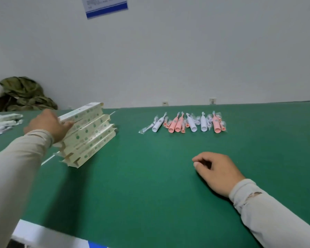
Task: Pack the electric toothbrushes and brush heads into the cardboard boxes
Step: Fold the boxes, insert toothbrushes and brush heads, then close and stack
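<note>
The left hand [47, 124] grips the top box of a leaning stack of cardboard boxes [87, 134] on the green counter [141, 185]; their contents cannot be seen. The right hand [216, 171] rests on the counter, fingers loosely curled, holding nothing. Toothbrushes [184, 123] and bagged brush heads lie in a row near the far edge.

Left hand [47, 124] reaching out — right hand [217, 173] loosely curled.

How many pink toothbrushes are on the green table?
3 pink plastic electric toothbrushes: two side by side mid-row, one at the row's right end. Small pink wrapped brush heads lie between; more could be hidden.
</note>
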Demonstrator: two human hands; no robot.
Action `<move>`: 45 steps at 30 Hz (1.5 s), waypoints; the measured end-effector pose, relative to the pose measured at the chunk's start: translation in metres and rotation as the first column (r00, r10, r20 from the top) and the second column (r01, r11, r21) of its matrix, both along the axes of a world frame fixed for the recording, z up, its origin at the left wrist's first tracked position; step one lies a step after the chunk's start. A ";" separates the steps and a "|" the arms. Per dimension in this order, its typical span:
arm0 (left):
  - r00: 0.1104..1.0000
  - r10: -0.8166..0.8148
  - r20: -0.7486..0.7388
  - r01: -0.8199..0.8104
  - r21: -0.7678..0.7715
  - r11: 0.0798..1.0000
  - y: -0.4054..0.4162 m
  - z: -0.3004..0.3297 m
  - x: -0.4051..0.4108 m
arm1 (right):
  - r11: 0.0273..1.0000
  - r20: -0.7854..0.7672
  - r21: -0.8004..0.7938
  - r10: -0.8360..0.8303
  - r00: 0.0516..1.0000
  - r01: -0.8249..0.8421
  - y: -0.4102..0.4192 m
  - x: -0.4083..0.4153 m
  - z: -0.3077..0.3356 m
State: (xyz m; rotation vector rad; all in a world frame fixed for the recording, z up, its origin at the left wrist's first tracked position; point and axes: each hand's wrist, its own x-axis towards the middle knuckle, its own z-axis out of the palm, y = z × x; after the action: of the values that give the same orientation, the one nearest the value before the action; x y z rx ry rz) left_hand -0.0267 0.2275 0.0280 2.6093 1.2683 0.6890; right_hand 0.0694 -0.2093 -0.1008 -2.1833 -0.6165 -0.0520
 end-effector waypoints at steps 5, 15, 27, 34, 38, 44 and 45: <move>0.914 -0.121 0.387 0.110 0.049 0.993 -0.037 0.005 -0.001 | 0.998 -0.004 0.044 -0.039 0.999 0.040 -0.001 0.002 -0.002; 0.438 -0.702 0.561 0.859 -0.032 0.511 -0.305 -0.081 0.060 | 0.631 -0.407 0.744 0.165 0.898 0.221 -0.007 0.007 0.016; 0.527 -0.175 0.831 0.844 -0.537 -0.007 -0.328 -0.120 0.097 | 0.527 -0.622 0.745 0.323 0.713 0.410 -0.034 0.022 0.019; 0.520 0.041 0.853 0.765 -0.444 -0.467 -0.318 -0.113 0.095 | 0.666 -0.609 0.717 0.457 0.648 0.204 -0.017 0.004 0.021; 0.459 0.197 0.866 0.861 -0.378 -0.341 -0.307 -0.101 0.098 | 0.867 -0.422 0.466 0.042 0.906 0.177 -0.011 0.002 0.023; 0.423 0.277 0.863 0.893 -0.345 -0.291 -0.299 -0.105 0.098 | 0.799 -0.216 0.544 -0.161 0.963 0.256 -0.007 0.004 0.016; 0.422 0.283 0.861 0.894 -0.344 -0.286 -0.299 -0.104 0.097 | 0.793 -0.220 0.563 -0.125 0.967 0.231 -0.007 0.004 0.016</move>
State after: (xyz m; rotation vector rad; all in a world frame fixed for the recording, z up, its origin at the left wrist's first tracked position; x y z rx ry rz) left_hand 0.0706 -0.0713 -0.0757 0.7766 0.0275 0.2519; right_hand 0.0734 -0.2166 -0.0847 -1.6076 -0.2401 -0.1350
